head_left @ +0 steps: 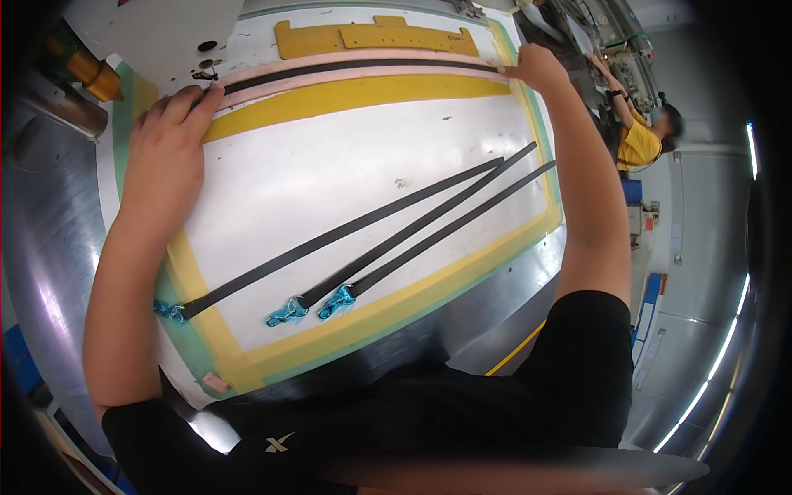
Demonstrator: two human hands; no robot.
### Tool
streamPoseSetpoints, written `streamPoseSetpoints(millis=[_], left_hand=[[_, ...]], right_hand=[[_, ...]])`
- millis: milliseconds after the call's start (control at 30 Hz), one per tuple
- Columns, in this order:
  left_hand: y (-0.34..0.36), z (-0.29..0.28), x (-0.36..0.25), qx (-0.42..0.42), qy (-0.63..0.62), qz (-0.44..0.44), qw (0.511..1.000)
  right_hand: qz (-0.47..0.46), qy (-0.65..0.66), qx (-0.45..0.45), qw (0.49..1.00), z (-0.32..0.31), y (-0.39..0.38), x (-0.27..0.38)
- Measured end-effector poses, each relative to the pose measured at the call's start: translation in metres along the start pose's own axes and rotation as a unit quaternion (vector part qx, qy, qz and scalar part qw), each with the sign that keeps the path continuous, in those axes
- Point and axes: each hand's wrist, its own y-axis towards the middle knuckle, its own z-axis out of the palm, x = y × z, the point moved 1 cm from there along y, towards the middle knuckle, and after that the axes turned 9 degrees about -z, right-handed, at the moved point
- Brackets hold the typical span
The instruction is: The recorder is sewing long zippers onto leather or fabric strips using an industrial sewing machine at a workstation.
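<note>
Head view: I am pressing one black strip (pixel 355 66) flat at both its ends

It is lying on the pink band (pixel 363 76), long axis running left to right between my hands; my left hand (pixel 165 148) is resting extended fingers on its near end, my right hand (pixel 536 68) is pinning the far end, neither nearer. Three loose black strips (pixel 388 227) are lying diagonally below, each blue-tipped

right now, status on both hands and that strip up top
Left hand and right hand pressing the ends of the black strip onto the pink band. Three loose black strips lie nearer, clear of both.
</note>
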Motion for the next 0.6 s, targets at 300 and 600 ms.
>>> streamPoseSetpoints(millis=[300,600], left_hand=[[0.004,-0.001,-0.001,-0.016,-0.018,-0.001,1.000],[0.005,0.002,-0.002,-0.017,-0.087,-0.024,0.996]], right_hand=[[0.054,0.128,-0.099,0.985,0.021,-0.008,-0.009],[0.006,0.188,-0.167,0.968,0.039,-0.051,0.022]])
